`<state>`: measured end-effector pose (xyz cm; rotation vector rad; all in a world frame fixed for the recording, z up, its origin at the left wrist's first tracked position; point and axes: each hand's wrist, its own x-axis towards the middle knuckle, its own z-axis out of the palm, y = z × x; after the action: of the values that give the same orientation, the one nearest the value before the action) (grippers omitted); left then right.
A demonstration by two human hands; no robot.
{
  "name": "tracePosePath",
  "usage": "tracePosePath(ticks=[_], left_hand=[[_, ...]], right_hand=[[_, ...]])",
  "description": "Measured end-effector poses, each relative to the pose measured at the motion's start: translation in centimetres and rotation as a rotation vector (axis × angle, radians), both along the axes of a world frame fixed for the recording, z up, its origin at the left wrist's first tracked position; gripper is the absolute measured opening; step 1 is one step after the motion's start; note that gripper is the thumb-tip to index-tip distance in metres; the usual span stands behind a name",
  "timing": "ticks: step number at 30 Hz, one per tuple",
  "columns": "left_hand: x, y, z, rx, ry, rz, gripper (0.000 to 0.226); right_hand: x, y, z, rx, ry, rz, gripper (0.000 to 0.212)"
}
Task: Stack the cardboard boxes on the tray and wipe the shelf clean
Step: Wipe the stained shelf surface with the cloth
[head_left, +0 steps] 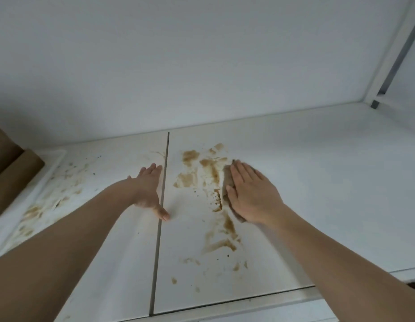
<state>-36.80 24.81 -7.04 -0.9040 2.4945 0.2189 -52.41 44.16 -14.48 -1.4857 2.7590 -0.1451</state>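
**Soft rag pressed flat on the stained shelf**

The wiping cloth (227, 182), a brownish rag right of frame centre, looks soft, light and limp; it likely bunches if pushed from an edge, so it is best held under a flat palm. The right hand (253, 194) lies on it with fingers straight, pressing, not clenched. Brown stains (211, 173) spread just left of the cloth and toward the lower middle of the white shelf (318, 182). The left hand (149, 189) rests released and flat by the shelf's seam (159, 228), bracing. Cardboard boxes (11, 180) sit on the tray (54, 163) at the left edge.
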Motion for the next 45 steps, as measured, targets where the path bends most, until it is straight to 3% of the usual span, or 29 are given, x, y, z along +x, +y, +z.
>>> tracePosePath(ticks=[2, 4, 8, 11, 16, 21, 27, 30, 37, 45], left_hand=[[-0.6, -0.5, 0.6, -0.013, -0.008, 0.001, 0.134], [-1.0, -1.1, 0.6, -0.031, 0.003, -0.004, 0.132], [-1.3, -2.2, -0.8, -0.068, 0.008, -0.016, 0.137], [-1.8, -2.4, -0.8, -0.082, -0.021, -0.03, 0.139], [-3.5, -1.4, 0.0, -0.13, -0.125, -0.081, 0.141], [-4.2, -1.3, -0.1, -0.165, -0.19, -0.086, 0.14], [-4.6, -2.0, 0.4, -0.104, -0.117, -0.073, 0.108], [-5.3, -2.7, 0.8, -0.182, -0.122, -0.077, 0.103], [-7.0, -3.1, 0.3, -0.302, -0.079, -0.038, 0.081], [-6.8, -4.4, -0.7, -0.238, 0.057, -0.014, 0.053]], right_hand=[[0.4, 1.1, 0.2, 0.023, -0.008, 0.106, 0.082], [-1.0, 2.0, 0.5, 0.038, -0.029, 0.115, 0.072], [-6.0, 1.5, 0.5, 0.037, 0.0, -0.168, 0.064], [-6.9, -1.5, 0.2, 0.038, -0.044, -0.263, 0.064], [-2.9, -5.8, 0.2, -0.014, -0.048, -0.07, 0.064], [-3.1, -4.4, 0.3, 0.011, -0.049, 0.099, 0.062], [-9.3, -5.1, 0.0, 0.01, -0.05, -0.266, 0.065], [-8.5, -7.8, 0.2, -0.002, -0.076, -0.237, 0.064], [-6.4, -7.7, 0.3, 0.03, -0.037, 0.17, 0.062], [-12.0, -8.8, 0.2, 0.036, -0.064, -0.19, 0.061]])
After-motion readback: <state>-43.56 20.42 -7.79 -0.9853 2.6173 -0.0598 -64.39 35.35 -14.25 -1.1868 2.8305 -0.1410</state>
